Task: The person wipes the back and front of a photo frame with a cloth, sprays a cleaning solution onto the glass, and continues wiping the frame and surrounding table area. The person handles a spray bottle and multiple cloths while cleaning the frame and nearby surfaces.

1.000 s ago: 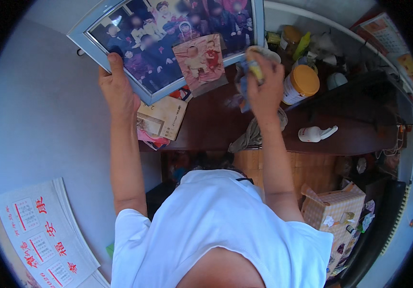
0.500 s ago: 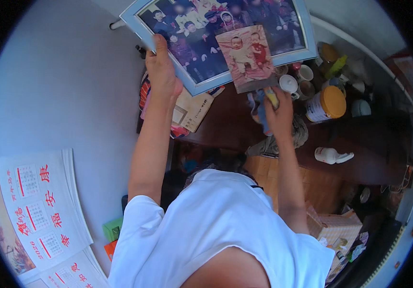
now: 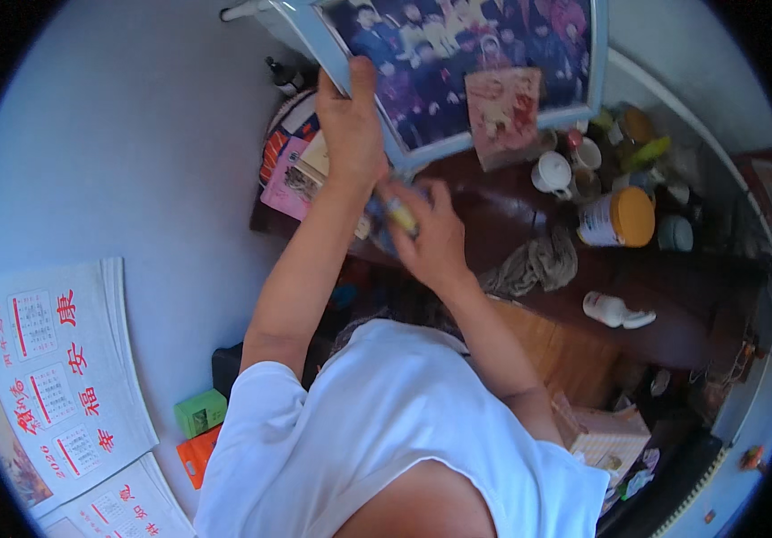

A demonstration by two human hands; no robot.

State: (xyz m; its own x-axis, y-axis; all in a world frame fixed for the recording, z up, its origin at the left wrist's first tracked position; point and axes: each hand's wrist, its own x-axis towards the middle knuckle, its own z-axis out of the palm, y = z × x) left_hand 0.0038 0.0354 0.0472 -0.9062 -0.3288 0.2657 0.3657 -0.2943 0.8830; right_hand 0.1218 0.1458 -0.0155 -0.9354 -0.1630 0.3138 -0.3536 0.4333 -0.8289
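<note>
We stand over a dark wooden bench [image 3: 493, 224] against a pale wall, crowded with a yellow-lidded jar [image 3: 617, 218], white mugs [image 3: 552, 172] and a grey rag [image 3: 534, 264]. Above the jar, the framed group photo [image 3: 457, 63] leans tilted; our left hand [image 3: 350, 134] grips its lower edge, while our right hand [image 3: 426, 229] closes around a small yellowish object [image 3: 399, 215] just below the frame, little free bench nearby

Relative to the dark wooden shelf [image 3: 529, 233]: white can with orange lid [image 3: 617, 218] upon it at right; patterned pinkish carton [image 3: 608, 438] below; small green box [image 3: 200, 412] and orange packet [image 3: 199, 453] lower left; white wall calendars with red characters [image 3: 58, 377] far left.
</note>
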